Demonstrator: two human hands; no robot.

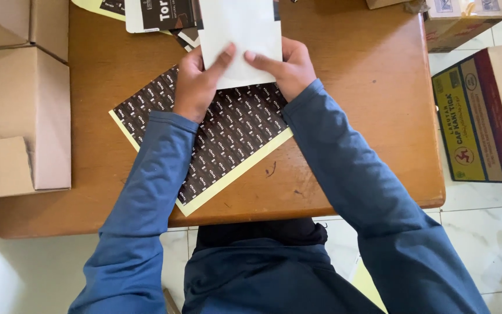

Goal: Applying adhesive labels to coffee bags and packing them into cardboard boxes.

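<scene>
Hands at 12 o'clock of the brown wooden worktop (350, 116): left hand (196, 81) and right hand (289, 67) both pinch the lower edge of a plain white flat paper pouch (239, 29), fingers closed on it, thumbs on top. Pouch hovers over the dark brown sticker sheet with pale yellow backing (228, 134). Risk: uneven thumb pressure could crease the pouch. Cardboard boxes (24, 116) at 9 o'clock.
</scene>
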